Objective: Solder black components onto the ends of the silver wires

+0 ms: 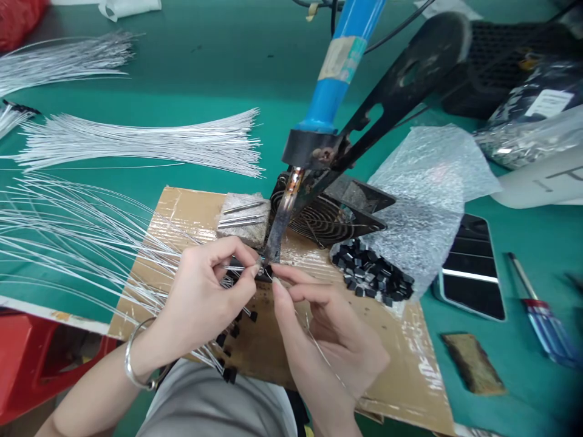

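The left hand [212, 297] and the right hand [328, 328] worked close together at the centre of the frame, their fingertips near each other just under the dark tip of a blue soldering iron [325, 100]. The left thumb and forefinger were pinched together at the end of a white wire — the exact grip was too small to make out. The right thumb and forefinger closed on a thin silvery strand [324, 355], which ran back across the palm toward the lower centre.

Loose white wires [91, 233] fanned from beside the left hand to the left edge, some ending in black caps [230, 374] below that hand. Both hands were above a cardboard sheet [392, 364]. A grey block [243, 227] bearing metal rods sat above the left hand; a heap of black pieces [371, 273] lay right of centre — above and to the right of the right hand.
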Motion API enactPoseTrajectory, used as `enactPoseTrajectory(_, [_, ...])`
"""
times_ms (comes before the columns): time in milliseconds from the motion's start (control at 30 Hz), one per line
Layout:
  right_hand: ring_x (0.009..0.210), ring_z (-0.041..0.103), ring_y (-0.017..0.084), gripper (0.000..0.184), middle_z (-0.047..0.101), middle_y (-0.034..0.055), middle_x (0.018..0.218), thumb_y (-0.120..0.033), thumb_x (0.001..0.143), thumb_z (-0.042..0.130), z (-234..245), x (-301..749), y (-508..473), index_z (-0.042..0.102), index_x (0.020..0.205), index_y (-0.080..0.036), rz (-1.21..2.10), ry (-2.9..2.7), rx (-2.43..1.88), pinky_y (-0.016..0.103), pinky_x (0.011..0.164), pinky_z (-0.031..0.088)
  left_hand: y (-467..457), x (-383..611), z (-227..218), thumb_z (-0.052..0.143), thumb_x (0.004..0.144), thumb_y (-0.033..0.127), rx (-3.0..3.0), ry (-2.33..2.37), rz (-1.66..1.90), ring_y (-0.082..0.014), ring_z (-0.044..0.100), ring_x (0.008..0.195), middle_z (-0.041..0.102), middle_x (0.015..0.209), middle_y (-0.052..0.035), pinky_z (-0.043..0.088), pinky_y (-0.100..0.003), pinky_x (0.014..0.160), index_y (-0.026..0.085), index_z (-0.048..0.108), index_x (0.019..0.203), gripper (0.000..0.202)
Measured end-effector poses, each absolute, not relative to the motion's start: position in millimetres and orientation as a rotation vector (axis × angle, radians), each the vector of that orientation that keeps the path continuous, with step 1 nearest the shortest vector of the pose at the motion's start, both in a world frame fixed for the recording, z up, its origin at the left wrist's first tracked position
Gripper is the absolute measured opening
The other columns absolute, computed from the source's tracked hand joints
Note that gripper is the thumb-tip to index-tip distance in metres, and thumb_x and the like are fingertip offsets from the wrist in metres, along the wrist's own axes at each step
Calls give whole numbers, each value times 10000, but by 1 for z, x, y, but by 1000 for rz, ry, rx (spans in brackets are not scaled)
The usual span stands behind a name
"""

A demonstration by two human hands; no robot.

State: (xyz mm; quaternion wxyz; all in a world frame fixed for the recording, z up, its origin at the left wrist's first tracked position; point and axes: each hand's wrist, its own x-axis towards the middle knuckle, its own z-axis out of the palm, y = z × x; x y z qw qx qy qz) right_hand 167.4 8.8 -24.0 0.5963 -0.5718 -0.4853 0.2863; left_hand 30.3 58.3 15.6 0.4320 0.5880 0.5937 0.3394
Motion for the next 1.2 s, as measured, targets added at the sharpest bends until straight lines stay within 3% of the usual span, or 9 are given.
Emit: enactPoseTrajectory(1200, [915,823,195,146,848,61,1020,-101,888,771,-25,167,10,706,809,-206,647,-1138,-1304,294,845,653,57,29,13,631,817,171,1487,1465,847,-205,733,776,787,870,-59,483,-274,564,187,694,748,94])
